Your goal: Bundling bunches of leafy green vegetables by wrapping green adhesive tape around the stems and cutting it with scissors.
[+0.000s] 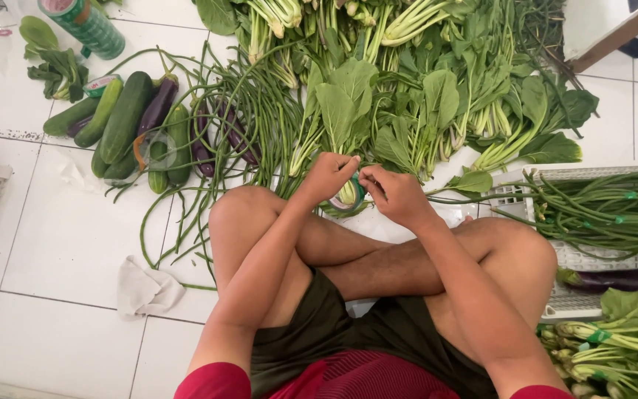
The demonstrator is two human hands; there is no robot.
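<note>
I sit cross-legged on a white tiled floor. My left hand (pixel 328 176) and my right hand (pixel 395 193) meet just above my knees, both pinching the stems of a bunch of leafy greens (pixel 345 103). A roll of green tape (pixel 351 199) hangs under my fingers, partly hidden by them. The bunch's leaves fan away from me toward a large heap of the same greens (pixel 437 81).
Long beans (pixel 256 111) lie left of the greens, beside cucumbers (pixel 123 118) and purple eggplants (pixel 158 105). A green tape roll stack (pixel 83 24) stands far left. At right a white crate (pixel 577 258) holds bundled beans, an eggplant (pixel 622 279) and tied greens (pixel 614 340). A crumpled cloth (pixel 145 288) lies near my left knee.
</note>
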